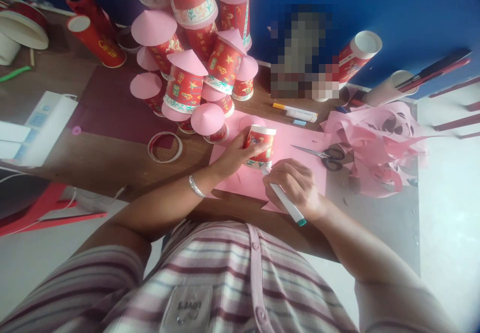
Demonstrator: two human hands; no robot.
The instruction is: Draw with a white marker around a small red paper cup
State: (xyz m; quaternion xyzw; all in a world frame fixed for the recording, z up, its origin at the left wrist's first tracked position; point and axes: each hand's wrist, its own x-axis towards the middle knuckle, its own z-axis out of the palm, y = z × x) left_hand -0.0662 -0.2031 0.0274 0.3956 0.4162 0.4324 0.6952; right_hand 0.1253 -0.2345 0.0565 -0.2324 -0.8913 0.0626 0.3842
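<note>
My left hand (233, 154) is wrapped around a red patterned paper cup (261, 144) that stands upside down on a pink paper sheet (300, 160). My right hand (294, 185) grips a white pen with a green cap (287, 203), its tip at the cup's rim on the paper. A silver bracelet sits on my left wrist.
A stack of red cups with pink cone lids (195, 68) rises behind the cup. Scissors (324, 154) lie on the pink sheet, pink paper scraps (375, 143) to the right. A tape ring (165, 146), markers (296, 112), rolled red tubes (95, 38) and a power strip (41, 125) lie around.
</note>
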